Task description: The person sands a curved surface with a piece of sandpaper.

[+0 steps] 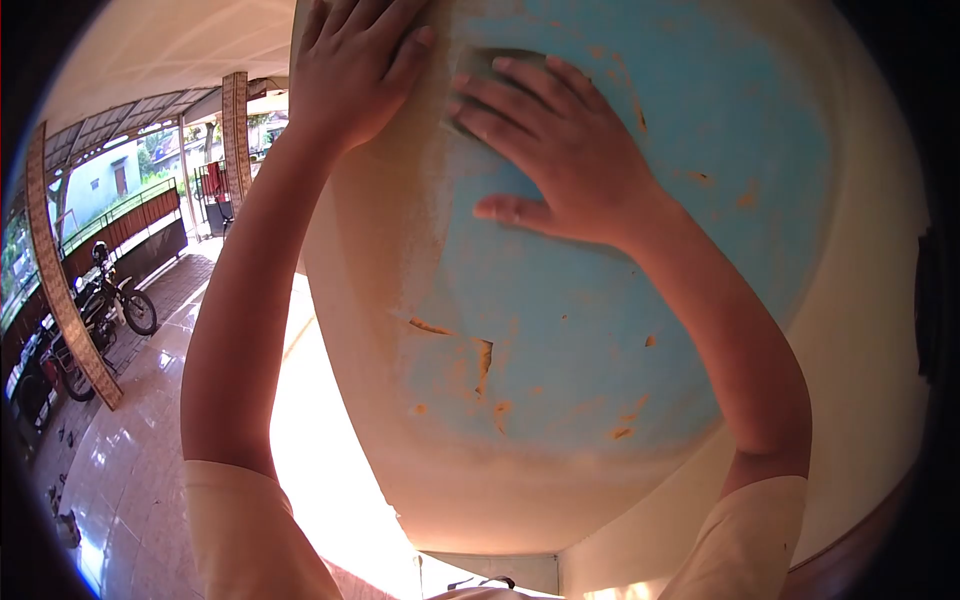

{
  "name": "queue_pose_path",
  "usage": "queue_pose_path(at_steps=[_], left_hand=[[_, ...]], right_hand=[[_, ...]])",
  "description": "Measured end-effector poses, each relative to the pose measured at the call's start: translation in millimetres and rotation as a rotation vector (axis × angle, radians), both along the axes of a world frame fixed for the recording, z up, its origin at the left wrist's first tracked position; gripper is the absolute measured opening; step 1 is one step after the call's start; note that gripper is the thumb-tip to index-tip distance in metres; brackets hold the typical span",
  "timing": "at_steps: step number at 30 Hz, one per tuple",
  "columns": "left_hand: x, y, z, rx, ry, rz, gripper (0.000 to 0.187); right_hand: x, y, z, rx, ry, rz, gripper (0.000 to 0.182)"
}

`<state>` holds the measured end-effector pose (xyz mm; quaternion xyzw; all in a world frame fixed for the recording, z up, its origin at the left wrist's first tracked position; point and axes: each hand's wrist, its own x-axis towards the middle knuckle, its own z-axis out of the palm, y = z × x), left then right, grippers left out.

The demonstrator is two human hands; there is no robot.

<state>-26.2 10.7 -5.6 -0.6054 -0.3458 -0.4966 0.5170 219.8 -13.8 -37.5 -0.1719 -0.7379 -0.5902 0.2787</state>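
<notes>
In front of me rises a large upright panel (pixel 580 310), pale blue in the middle and beige toward its edges, with several chipped orange-brown patches. My right hand (pixel 570 150) lies flattened over a dark grey-green piece of sandpaper (pixel 500 60), pressing it against the upper blue part. The fingers cover much of the sheet, and the thumb stretches out below. To its left, my left hand (pixel 360 75) rests open on the beige border near the panel's left edge. Its fingertips run out of the top of the view.
A tiled floor (pixel 140 480) stretches away on the left, with strong light beside the panel. Motorcycles (pixel 120 295) stand beyond a slanting post (pixel 65 270), near a fence (pixel 130 225). A beige wall (pixel 870 330) is on the right.
</notes>
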Motion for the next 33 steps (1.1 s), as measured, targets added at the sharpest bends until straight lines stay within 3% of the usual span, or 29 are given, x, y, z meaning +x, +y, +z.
queue_pose_path(at_steps=[3,5,6,13,17,19,21,22,26,28,33], left_hand=[[1,-1,-8,-0.003,-0.01,0.005,0.053],[2,-4,-16,-0.046,-0.023,-0.003,0.054],[2,-5,-20,-0.051,-0.019,-0.007,0.054],[-2,-12,-58,-0.119,-0.023,0.0,0.057],[-2,-10,-61,-0.12,-0.01,0.031,0.056],[-6,7,-63,-0.017,0.013,-0.017,0.055],[-9,15,-64,0.09,0.031,-0.066,0.055],[-8,14,-65,0.08,0.027,-0.06,0.054],[-7,11,-65,0.069,0.021,-0.065,0.053],[-4,-6,-64,-0.031,0.001,-0.034,0.054],[-4,-12,-62,-0.117,-0.006,-0.005,0.056]], right_hand=[[5,-1,19,-0.029,-0.101,-0.011,0.069],[7,-3,35,0.097,0.062,-0.053,0.071],[5,-12,38,0.03,0.099,-0.075,0.063],[0,2,-10,-0.049,-0.145,0.033,0.065],[7,-13,29,0.006,0.046,-0.093,0.065],[1,2,10,0.032,0.13,-0.064,0.07],[-9,-2,-20,-0.031,-0.079,-0.058,0.065],[-14,2,-33,-0.096,-0.111,0.027,0.064],[0,4,3,-0.047,-0.11,-0.013,0.065],[3,1,16,0.028,0.048,-0.037,0.07],[-11,-1,-34,-0.086,-0.077,-0.037,0.066]])
